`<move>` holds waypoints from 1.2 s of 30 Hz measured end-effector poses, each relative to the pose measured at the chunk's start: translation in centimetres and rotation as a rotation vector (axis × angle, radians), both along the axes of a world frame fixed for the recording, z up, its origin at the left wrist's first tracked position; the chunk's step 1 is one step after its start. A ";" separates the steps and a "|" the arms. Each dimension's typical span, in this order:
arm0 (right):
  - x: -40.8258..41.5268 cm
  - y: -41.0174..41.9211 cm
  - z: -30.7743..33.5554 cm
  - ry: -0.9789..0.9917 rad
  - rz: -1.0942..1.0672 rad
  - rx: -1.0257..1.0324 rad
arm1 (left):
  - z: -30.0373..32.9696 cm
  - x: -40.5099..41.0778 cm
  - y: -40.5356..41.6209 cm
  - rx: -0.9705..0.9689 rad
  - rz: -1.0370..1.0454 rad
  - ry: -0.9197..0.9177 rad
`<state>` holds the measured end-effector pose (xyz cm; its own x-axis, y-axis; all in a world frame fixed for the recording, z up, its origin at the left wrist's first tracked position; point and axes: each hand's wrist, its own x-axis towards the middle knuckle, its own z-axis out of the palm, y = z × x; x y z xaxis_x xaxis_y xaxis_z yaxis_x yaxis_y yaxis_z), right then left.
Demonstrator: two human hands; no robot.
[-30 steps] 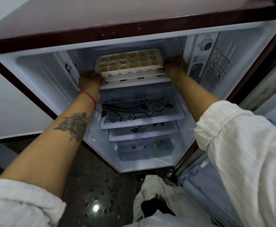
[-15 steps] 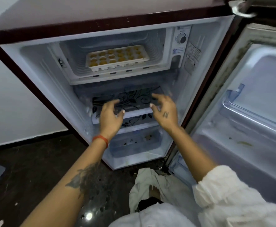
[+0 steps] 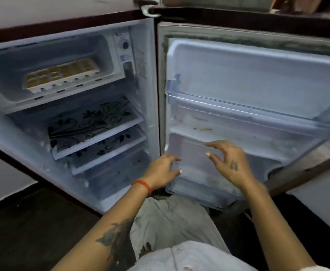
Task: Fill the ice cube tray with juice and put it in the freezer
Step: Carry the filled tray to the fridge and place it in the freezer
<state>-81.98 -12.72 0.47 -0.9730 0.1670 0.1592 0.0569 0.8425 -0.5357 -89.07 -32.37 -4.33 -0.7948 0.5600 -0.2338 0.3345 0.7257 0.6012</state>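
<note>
The white ice cube tray (image 3: 62, 75), its cells filled with orange juice, lies inside the freezer compartment (image 3: 13, 98) at the top of the open fridge. Nothing touches it. My left hand (image 3: 161, 172), with an orange band at the wrist, hovers low near the fridge's hinge edge, fingers apart and empty. My right hand (image 3: 229, 163) is beside it in front of the open door's lower shelf, fingers spread and holding nothing. Both hands are well below and to the right of the tray.
The fridge door (image 3: 258, 75) stands wide open to the right, with a clear door shelf (image 3: 238, 112). Two glass shelves with a floral print (image 3: 93, 126) sit under the freezer. Dark floor (image 3: 23, 231) lies below, and my knee in grey cloth (image 3: 170, 218) is close to the fridge.
Both hands let go of the tray, left it in the freezer compartment, and drew back down and to the right toward the open door. The view swung right.
</note>
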 end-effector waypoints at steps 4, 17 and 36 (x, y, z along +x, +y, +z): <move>3.7 6.3 3.2 0.409 -0.239 0.101 | 1.3 3.3 5.6 0.036 0.009 0.111; 6.3 14.3 5.4 0.132 -0.287 0.443 | 3.0 13.5 14.4 0.113 0.141 0.167; 19.3 -12.0 6.1 0.294 0.288 0.257 | 8.1 21.6 -1.2 1.170 0.498 -0.518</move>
<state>-62.70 -24.67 6.54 -0.8815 -0.1836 0.4350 -0.3207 0.9090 -0.2664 -67.43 -33.54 3.82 -0.9351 0.3181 -0.1559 -0.2580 -0.3099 0.9151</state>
